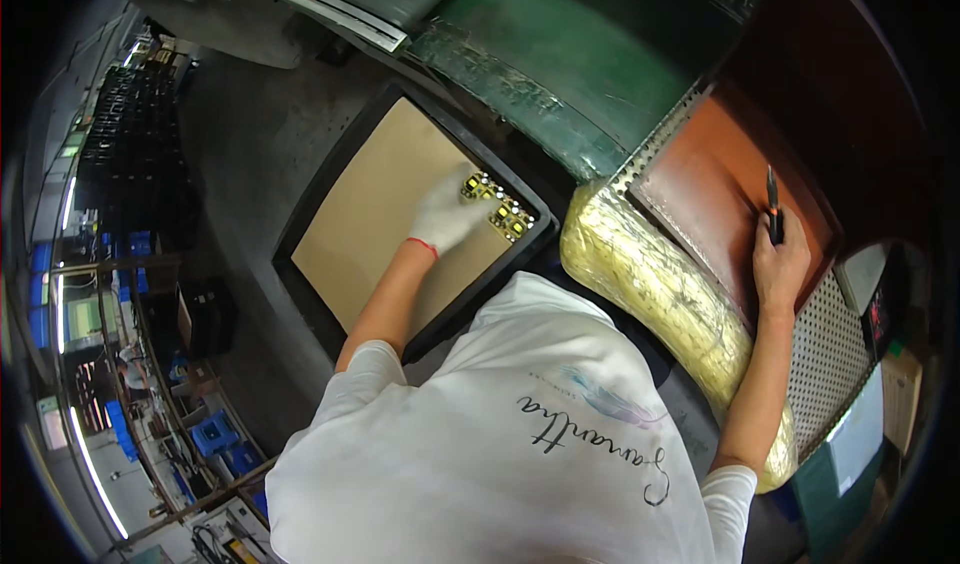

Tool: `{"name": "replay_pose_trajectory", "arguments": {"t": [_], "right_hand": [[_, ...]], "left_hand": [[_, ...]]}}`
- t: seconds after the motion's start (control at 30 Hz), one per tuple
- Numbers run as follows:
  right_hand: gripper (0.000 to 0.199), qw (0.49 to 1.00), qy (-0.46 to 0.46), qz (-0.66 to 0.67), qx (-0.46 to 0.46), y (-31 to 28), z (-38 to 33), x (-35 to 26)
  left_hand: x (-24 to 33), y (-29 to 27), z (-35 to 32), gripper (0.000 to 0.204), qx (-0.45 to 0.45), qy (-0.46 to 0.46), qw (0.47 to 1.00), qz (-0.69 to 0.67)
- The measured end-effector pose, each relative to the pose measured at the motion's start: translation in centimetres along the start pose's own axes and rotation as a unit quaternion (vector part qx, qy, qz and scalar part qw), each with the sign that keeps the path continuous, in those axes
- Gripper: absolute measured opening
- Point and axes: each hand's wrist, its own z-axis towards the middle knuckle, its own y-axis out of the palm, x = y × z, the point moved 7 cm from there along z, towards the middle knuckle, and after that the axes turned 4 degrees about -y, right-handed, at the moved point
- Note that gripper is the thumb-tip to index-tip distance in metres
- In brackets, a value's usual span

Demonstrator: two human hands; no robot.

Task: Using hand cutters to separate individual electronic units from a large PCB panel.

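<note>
My left hand (452, 216), in a white glove with a red cuff, reaches into a black tray (345, 336) lined with a tan sheet (370, 204). Its fingers are closed on a small circuit board (473, 185) with yellow and black parts. More circuit boards (513, 222) of the same kind lie beside it in the tray's corner. My bare right hand (781, 264) is wrapped round a slim black tool with orange marks (774, 212), its thin tip pointing away from me. That hand is above a reddish-brown mat (722, 179). Exactly what kind of tool it is, I cannot make out.
A bulky roll in yellowish shiny wrap (655, 294) lies along the near edge of the mat. Beyond stands a green machine surface (570, 54). At the right is a perforated metal panel (828, 364). Racks and blue bins (213, 432) stand far left.
</note>
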Motion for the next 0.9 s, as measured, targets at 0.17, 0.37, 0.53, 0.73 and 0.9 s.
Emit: {"name": "replay_pose_trajectory", "arguments": {"t": [0.17,0.37,0.53,0.73,0.9], "right_hand": [[0.026,1.000,0.019,0.002,-0.009,0.1,0.3,-0.2],[0.026,0.999,0.031,0.000,-0.007,0.1,0.4,-0.7],[0.023,0.999,0.034,-0.002,-0.004,0.3,0.9,-0.6],[0.018,0.999,0.054,-0.006,-0.006,0.4,1.0,-0.6],[0.016,0.999,0.040,-0.022,-0.002,0.1,1.1,-0.7]], "left_hand": [[-4.4,-5.1,5.2,0.079,0.195,0.077,0.962,0.177],[-5.8,-4.7,9.0,0.074,0.233,0.098,0.905,0.341],[-6.7,-4.2,9.8,0.072,0.246,0.120,0.898,0.346],[-9.9,-5.4,10.3,0.072,0.264,0.180,0.907,0.272],[-10.7,-7.9,10.9,0.070,0.262,0.133,0.918,0.268]]}}
